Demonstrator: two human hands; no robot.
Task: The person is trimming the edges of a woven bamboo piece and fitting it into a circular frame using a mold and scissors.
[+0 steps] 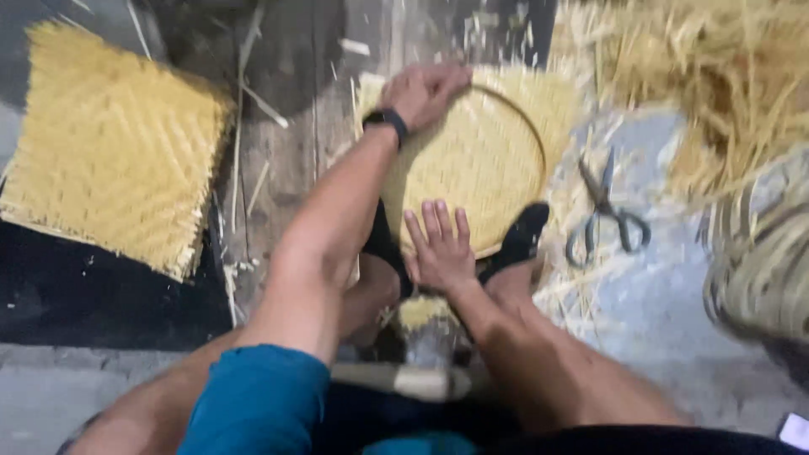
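A round woven bamboo tray (489, 160) with a dark hoop rim lies on the floor in front of me. My left hand (421, 91), with a black watch on its wrist, curls over the tray's far left edge and grips it. Near the tray's front edge, my right hand (440, 246) presses flat on the weave with its fingers spread. Both of my feet in black socks (521, 236) rest on the near edge, one on each side of the right hand.
A square woven bamboo mat (109, 143) lies at the left on dark boards. Scissors (607, 215) lie on the grey floor right of the tray. Loose bamboo strips (716, 76) are piled at the top right, and a striped woven basket (758, 261) is at the right edge.
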